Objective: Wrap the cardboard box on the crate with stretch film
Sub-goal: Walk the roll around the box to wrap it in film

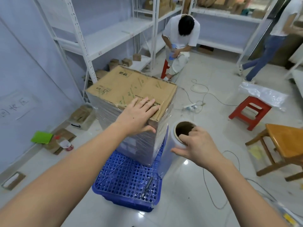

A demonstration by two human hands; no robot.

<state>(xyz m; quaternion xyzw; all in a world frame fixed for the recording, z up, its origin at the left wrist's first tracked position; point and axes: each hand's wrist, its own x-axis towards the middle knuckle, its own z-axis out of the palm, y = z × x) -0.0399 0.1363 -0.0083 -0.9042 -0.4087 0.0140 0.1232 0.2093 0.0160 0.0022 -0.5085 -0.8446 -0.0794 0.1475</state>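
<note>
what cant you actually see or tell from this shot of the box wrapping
- Head view: far sides of the cardboard box face away, so film cover there is unknown.
- Right hand fingers dip inside the film roll core, hidden.
- Box label print is too small and blurred to read.
- Crate underside hidden.

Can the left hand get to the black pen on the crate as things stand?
Probably yes. The left hand only rests flat on the box, holding nothing, and the pen lies uncovered on the blue crate near the person, with nothing over it.
</note>
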